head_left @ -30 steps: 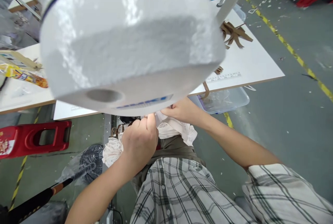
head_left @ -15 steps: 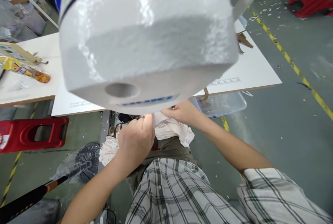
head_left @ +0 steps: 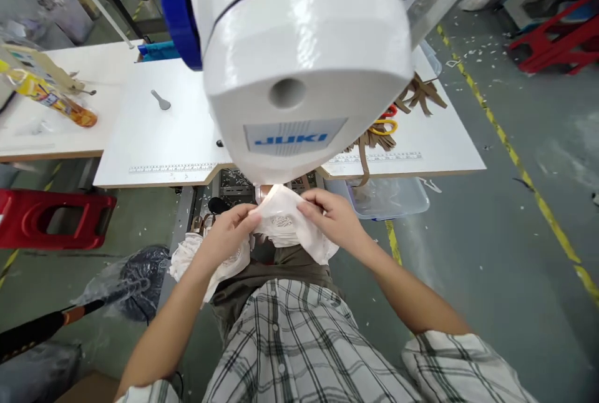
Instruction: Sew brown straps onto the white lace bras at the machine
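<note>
- At far left, a yellow-labelled drink bottle (head_left: 60, 102) lies on the white surface (head_left: 187, 135), with a red plastic stool (head_left: 19, 219) below on the floor.
- Gathered lace (head_left: 183, 256) bunches beside the left forearm; whether it belongs to the held piece, I cannot tell.
- The left hand (head_left: 229, 228) pinches the white lace cloth (head_left: 282, 219) between thumb and forefinger.
- The cloth hangs between the hands above the lap, its top edge just at the foot of the JUKI sewing machine head (head_left: 309, 47); contact there is unclear.
- The step in hand seems to be spreading and steadying that edge; the next move calls for even tension, without folds.
- The right hand (head_left: 332, 222) grips the cloth's other side.
- Farther right, yellow-handled scissors (head_left: 384, 128) rest among brown strips (head_left: 423, 94).
</note>
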The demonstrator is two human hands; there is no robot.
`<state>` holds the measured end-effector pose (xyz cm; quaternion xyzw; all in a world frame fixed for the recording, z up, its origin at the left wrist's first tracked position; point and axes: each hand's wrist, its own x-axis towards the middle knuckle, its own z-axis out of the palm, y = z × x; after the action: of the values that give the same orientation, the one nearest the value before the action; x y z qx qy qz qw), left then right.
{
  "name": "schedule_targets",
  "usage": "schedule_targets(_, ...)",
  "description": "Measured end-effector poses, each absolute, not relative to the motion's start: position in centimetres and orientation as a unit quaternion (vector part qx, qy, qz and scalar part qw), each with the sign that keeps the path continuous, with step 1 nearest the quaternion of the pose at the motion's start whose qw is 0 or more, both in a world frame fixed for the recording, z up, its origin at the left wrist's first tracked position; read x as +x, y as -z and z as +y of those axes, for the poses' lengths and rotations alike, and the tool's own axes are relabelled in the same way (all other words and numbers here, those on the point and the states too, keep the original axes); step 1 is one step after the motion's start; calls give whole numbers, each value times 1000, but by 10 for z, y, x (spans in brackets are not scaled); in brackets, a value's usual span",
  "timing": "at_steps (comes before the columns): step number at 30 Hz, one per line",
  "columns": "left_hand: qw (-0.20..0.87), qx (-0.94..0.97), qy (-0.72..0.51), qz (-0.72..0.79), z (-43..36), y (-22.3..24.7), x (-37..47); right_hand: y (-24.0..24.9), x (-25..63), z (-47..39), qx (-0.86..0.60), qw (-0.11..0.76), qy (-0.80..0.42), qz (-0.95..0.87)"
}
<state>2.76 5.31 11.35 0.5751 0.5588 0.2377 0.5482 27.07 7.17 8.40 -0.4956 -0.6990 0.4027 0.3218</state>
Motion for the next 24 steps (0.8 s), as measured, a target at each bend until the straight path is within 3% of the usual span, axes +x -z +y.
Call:
schedule_targets(3,636,581,-207,464,50,-109,26,-96,267,36,-450,301,-446,-713)
schedule_targets(6,686,521,-264,434,38,-109,24,-105,254,10,-404,311,-489,-707)
schedule_targets(14,623,360,-429,545,-1,-123,-23,-92,177,29,-294,341,-606,-655)
schedule_targets(19,632,382,-342,581,2,-108,-32,-55,148,45,-317,349,-825,-310)
schedule_targets(21,562,452,-300,624,2,-102,-28,-42,151,44,-356,377,-822,-236)
schedule_targets(24,307,548,-282,725,0,-90,-17,-26,161,36,-412,454,-734,-293)
